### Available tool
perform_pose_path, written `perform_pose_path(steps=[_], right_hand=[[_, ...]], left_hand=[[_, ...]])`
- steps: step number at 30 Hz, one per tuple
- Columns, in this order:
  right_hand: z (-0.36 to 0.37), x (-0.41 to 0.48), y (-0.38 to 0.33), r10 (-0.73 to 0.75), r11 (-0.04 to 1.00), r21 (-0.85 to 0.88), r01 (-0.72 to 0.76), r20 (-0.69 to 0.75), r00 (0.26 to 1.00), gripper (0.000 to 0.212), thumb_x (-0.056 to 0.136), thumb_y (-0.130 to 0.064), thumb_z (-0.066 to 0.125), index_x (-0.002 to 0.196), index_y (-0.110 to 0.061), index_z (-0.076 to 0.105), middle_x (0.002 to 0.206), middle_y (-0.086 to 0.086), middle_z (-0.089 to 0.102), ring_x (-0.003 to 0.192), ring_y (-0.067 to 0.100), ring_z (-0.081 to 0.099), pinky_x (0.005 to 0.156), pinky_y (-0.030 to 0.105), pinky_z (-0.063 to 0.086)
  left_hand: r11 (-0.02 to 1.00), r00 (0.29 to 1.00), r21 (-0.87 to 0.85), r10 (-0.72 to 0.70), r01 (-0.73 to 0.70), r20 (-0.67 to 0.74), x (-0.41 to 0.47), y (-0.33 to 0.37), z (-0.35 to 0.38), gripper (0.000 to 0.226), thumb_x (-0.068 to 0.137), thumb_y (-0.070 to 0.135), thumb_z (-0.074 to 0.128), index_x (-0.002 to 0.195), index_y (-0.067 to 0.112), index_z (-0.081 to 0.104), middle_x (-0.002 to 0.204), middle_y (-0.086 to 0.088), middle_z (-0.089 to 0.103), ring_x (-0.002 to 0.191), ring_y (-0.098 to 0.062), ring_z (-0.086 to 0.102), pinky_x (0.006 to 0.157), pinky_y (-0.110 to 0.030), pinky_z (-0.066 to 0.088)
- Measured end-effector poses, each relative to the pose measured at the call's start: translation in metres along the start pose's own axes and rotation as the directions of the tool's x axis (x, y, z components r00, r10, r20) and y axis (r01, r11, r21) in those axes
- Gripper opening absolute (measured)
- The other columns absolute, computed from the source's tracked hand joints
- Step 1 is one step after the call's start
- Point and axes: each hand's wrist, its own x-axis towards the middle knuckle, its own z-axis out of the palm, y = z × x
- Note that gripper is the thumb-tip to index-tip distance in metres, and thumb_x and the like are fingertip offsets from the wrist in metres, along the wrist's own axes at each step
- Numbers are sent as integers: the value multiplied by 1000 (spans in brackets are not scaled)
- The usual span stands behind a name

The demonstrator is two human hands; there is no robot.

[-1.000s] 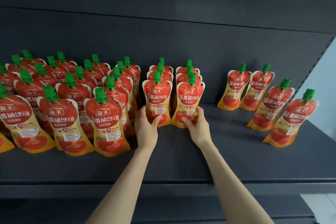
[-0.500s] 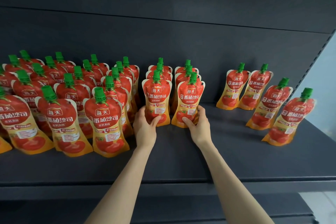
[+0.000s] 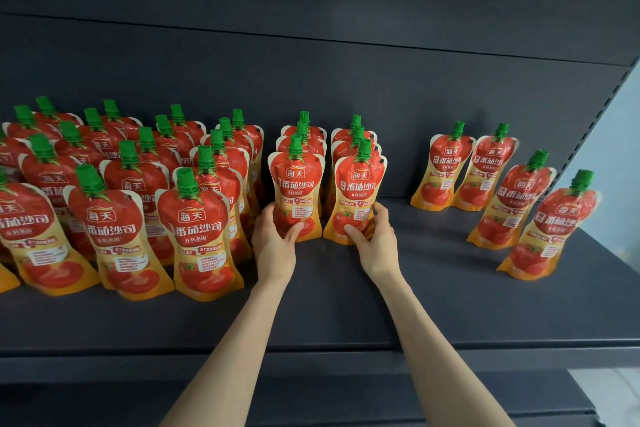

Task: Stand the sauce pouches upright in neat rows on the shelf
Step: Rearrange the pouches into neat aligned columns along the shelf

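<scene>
Two pouches (image 3: 295,198) gripped upright (contents unseen, presumably sauce) on shelf (image 3: 346,315).

Dim, even light on the dark shelf (image 3: 450,305); wide-angle bowing, soft blur at edges.

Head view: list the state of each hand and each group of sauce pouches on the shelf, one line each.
left hand: gripping the base of the front-left pouch, which stands upright
right hand: gripping the base of the front-right pouch, upright
left block of pouches: upright, packed in rows
four pouches at right: upright, spaced apart, not in rows
shelf: front strip bare
</scene>
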Motion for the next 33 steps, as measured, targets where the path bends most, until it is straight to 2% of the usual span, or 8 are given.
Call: perform_pose_path(steps=[9, 14, 25, 29, 31, 33], right_hand=[[1, 1, 3, 15, 1000, -22, -16, -24, 1000, 58, 83, -31, 68, 130, -17, 37, 128, 4, 56, 121, 24, 49, 99, 45, 46], [1, 1, 4, 20, 1000, -19, -20, -29, 999, 57, 83, -31, 68, 129, -17, 37, 127, 4, 57, 121, 24, 50, 99, 46, 46], [-1, -3, 1, 57, 998, -20, -58, -35, 998, 65, 81, -35, 70, 133, -17, 35, 130, 4, 53, 124, 22, 45, 101, 41, 45], [-11, -14, 0, -22, 993, -119, 12, -76, 997, 66, 85, -31, 66, 139, -14, 33, 137, 4, 47, 128, 22, 36, 102, 36, 38], [-23, -22, 1, -57, 990, -133, 45, -91, 994, 59, 88, -29, 63, 139, -14, 36, 138, 3, 46, 127, 20, 37, 99, 29, 36], [-40, -31, 2, -99, 986, -143, 83, -107, 989, 47, 90, -26, 60, 133, -13, 45, 133, 2, 50, 123, 20, 42, 98, 29, 37]], left_hand=[[1000, 1000, 22, -2, 2, -14, -1, 1, 0, 59, 84, 26, 66, 134, 9, 40, 135, -12, 47, 127, -27, 43, 102, -40, 39], [1000, 1000, 14, 2, -2, -7, -1, 1, 0, 59, 84, 25, 66, 134, 8, 39, 135, -13, 47, 127, -28, 42, 102, -43, 40], [1000, 999, 15, -13, 13, 44, -1, 2, -3, 62, 86, 26, 64, 138, 9, 35, 140, -12, 44, 131, -29, 38, 106, -43, 35], [997, 999, 68, 21, -23, 39, -10, 5, -7, 69, 87, 29, 62, 143, 7, 29, 144, -13, 39, 134, -28, 36, 107, -40, 32], [996, 998, 68, 63, -64, 19, -20, 7, -10, 62, 88, 28, 61, 140, 7, 34, 140, -14, 44, 129, -29, 42, 105, -39, 36], [994, 994, 33, 105, -105, -7, -35, 13, -10, 51, 88, 25, 61, 133, 9, 44, 132, -13, 50, 122, -27, 49, 100, -38, 43]])
